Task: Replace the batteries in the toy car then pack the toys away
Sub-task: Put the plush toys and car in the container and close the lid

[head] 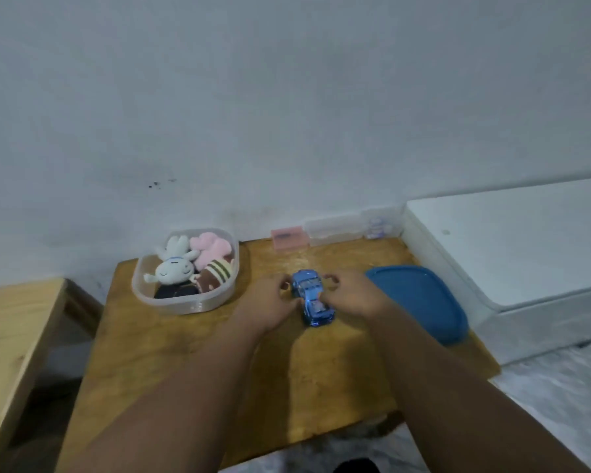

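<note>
Toy car (312,298), blue and glossy, sits roof-up on the wooden table (171,353), about midway between the left and right edges and nearer the far edge than the near one. Its long axis runs from the far edge toward the person, the near end swung slightly to the right; which end is the nose is too blurred to tell. The left hand (272,302) closes on its left flank with curled fingers and the thumb against the body, and the right hand (350,295) does the same on the right flank, thumb laid over the middle, so the car is pinched between the two. This looks like the battery step at its start: the car is gripped but not yet turned over, and no compartment shows. The next move probably calls for lifting it and rolling it onto its roof to reach the underside. At the far left corner a clear tub (185,307) holds plush toys (171,268); its blue lid (420,302) lies by the right edge, just beside the right hand. Along the far edge stand a pink box (289,242) and clear boxes (335,228), their contents unclear.
</note>
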